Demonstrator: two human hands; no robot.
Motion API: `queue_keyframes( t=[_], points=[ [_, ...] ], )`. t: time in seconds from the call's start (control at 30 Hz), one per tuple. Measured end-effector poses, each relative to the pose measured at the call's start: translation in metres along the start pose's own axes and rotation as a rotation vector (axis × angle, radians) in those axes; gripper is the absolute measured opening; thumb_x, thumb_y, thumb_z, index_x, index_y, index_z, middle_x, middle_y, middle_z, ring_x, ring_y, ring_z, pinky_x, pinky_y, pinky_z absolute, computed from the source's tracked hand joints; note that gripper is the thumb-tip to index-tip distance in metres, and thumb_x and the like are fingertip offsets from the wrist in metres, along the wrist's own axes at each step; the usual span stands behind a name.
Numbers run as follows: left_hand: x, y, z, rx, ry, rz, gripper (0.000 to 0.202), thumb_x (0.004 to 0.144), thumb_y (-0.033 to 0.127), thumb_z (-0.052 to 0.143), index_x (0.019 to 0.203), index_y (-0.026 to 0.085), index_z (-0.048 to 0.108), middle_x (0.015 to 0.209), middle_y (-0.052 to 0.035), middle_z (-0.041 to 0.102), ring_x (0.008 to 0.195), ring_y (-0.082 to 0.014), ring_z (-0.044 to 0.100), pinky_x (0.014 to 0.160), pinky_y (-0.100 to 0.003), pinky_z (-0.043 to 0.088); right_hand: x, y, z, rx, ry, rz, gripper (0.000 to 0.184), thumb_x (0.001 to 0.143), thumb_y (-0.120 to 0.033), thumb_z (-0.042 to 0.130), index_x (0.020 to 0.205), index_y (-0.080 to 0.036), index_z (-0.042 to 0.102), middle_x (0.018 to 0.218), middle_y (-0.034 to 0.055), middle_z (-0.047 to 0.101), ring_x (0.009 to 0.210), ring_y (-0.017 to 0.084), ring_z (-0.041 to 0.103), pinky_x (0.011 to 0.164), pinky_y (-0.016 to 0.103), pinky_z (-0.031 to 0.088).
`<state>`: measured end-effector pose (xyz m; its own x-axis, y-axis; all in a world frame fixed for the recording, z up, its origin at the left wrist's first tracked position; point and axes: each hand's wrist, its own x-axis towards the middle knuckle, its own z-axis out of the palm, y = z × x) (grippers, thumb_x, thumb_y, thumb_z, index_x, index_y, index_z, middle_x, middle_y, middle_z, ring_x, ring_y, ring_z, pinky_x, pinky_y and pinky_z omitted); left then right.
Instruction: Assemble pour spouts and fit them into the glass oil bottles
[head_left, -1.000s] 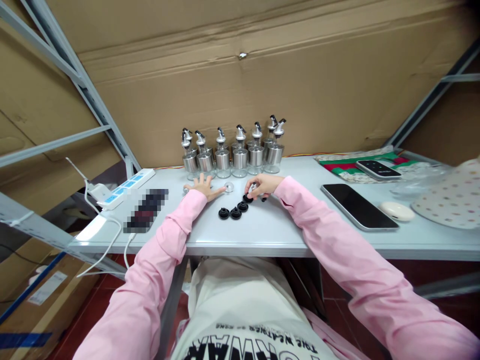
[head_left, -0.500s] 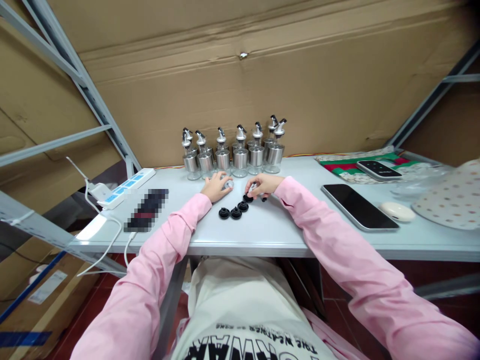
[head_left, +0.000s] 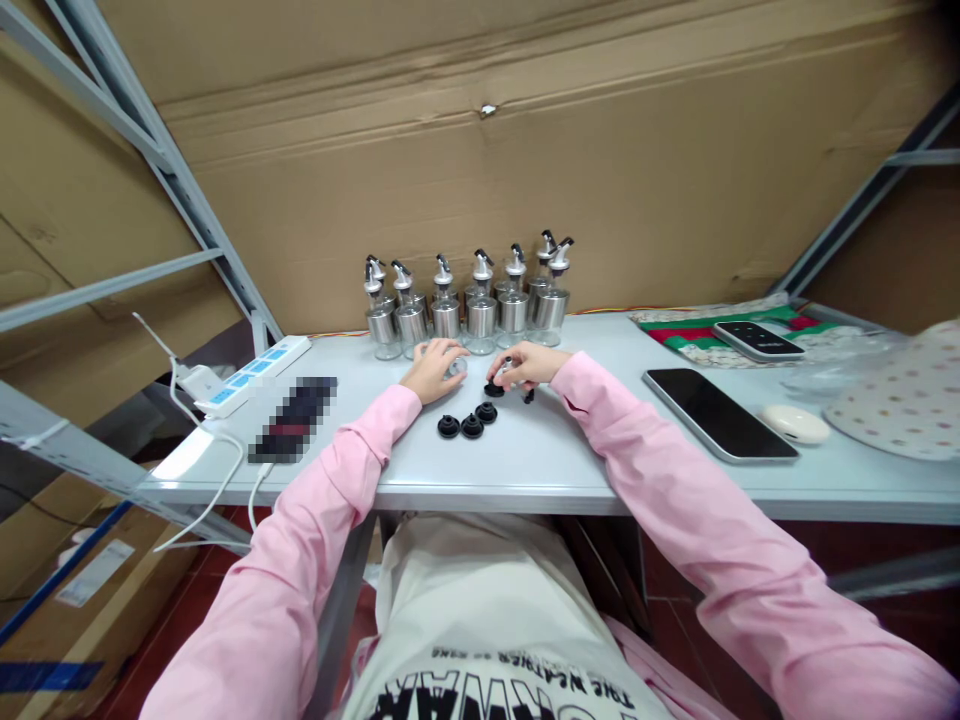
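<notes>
My right hand (head_left: 529, 367) pinches a black ribbed stopper (head_left: 493, 389) with thumb and fingertips, just above or on the tabletop. A small clear piece shows by its fingertips, partly covered. To the left, my left hand (head_left: 433, 372) rests on the table, fingers arched and apart around a small clear piece (head_left: 457, 367); its fingers partly hide what lies beneath. Closer to the front edge sit three more black stoppers (head_left: 472, 426) in a short row. A small black part (head_left: 529, 396) lies under my right hand.
Several glass bottles (head_left: 481, 318) with steel sleeves and pour spouts stand behind my hands, before a cardboard wall (head_left: 480, 200). On the left are a power strip (head_left: 255, 378) and a blurred-out device (head_left: 292, 420). A phone (head_left: 716, 413) and white case (head_left: 795, 424) lie right.
My right hand, with the black stopper, has shifted slightly up and left, away from the row of stoppers. More of the small black part beneath it shows. My left hand has barely moved.
</notes>
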<state>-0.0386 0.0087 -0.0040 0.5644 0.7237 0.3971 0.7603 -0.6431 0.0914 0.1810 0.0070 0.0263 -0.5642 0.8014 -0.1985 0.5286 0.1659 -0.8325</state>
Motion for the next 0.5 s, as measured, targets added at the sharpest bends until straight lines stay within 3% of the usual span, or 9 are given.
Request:
queue_keyframes(
  t=[0.13,0.3,0.5],
  points=[
    [0.002,0.009,-0.003,-0.073,0.073,0.119,0.026,0.083,0.034,0.052,0.104,0.019,0.054,0.111,-0.0077,0.057,0.107,-0.0227,0.046,0.091,-0.039,0.034,-0.001,-0.005,0.001,0.168,0.120,-0.039,0.022,0.067,-0.023,0.070,0.083,-0.013,0.059,0.055,-0.0022,0.060,0.034,0.002,0.039,0.034,0.017,0.027],
    [0.004,0.017,-0.001,-0.171,0.173,0.236,0.016,0.086,0.028,0.049,0.096,0.017,0.056,0.095,-0.0060,0.062,0.096,-0.0192,0.050,0.086,-0.032,0.040,0.002,-0.006,0.004,0.268,0.128,-0.089,0.021,0.069,-0.022,0.069,0.084,-0.014,0.057,0.055,-0.0014,0.061,0.036,0.004,0.040,0.034,0.018,0.028],
    [0.004,0.014,0.003,-0.168,0.260,0.028,0.011,0.081,0.027,0.058,0.084,0.017,0.054,0.078,-0.0004,0.061,0.074,-0.0149,0.056,0.074,-0.030,0.040,0.001,-0.008,0.010,0.206,0.344,-0.142,0.031,0.065,-0.036,0.071,0.080,-0.016,0.053,0.051,-0.0058,0.050,0.039,0.003,0.036,0.036,0.017,0.026]
  ],
)
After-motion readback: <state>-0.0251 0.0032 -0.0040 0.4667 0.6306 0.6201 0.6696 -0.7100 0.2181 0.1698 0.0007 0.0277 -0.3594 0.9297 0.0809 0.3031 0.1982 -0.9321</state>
